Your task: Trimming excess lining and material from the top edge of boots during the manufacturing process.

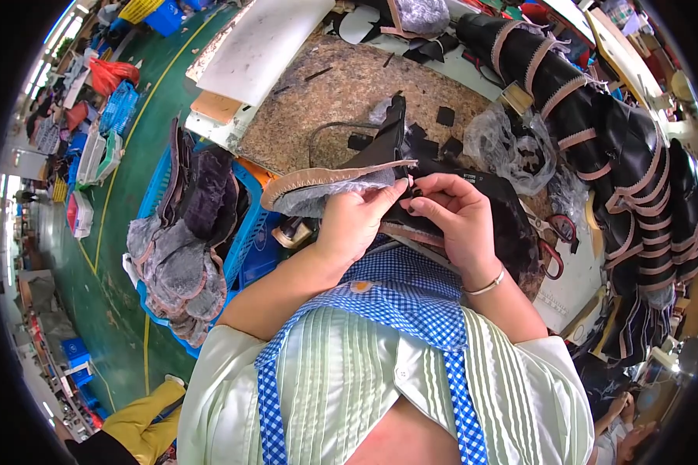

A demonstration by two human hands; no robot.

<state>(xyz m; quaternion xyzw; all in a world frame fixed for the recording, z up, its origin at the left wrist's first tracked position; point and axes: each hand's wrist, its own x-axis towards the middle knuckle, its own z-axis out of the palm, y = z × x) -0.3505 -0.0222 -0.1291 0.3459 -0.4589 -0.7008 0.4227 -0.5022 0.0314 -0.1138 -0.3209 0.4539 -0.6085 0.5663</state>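
A black boot upper with grey fleece lining and a stitched tan edge lies across the near side of the workbench. My left hand is closed on its tan edge, thumb and forefinger pinched at the end of the strip. Close beside it, my right hand pinches a small black piece between thumb and fingers; its exact kind is too small to tell. The two sets of fingertips almost meet. More black material lies behind and beside my right hand, partly hidden by it.
Red-handled scissors lie right of my hand, below a crumpled clear plastic bag. Black scraps dot the worn bench. Fleece-lined pieces fill a blue basket at left. Black boot uppers are piled at right.
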